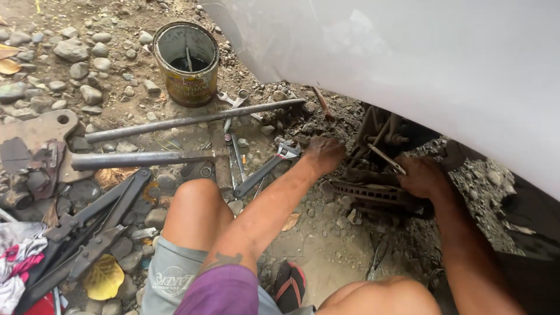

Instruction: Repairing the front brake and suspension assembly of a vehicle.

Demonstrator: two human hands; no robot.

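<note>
both grips work the brake assembly (373, 195) over stony dirt ground (105, 87).

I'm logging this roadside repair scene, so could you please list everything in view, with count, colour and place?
Vehicle body: one, white, upper right.
Brake disc: one, rusty and greasy, under the body.
Tin can: one, yellowish, open, dark liquid inside, top centre.
Long bars: two, grey, lying across the gravel.
Adjustable wrench: one, dark, by the left hand.
Scissor jack: one, black, lower left.
Rusty plate: one, brown, far left.
Yellow leaf: one, bottom left.
Sandal: one, black and red, bottom centre.
Left hand: on the ground beside the hub.
Right hand: on the hub, holding a thin metal tool.
</note>
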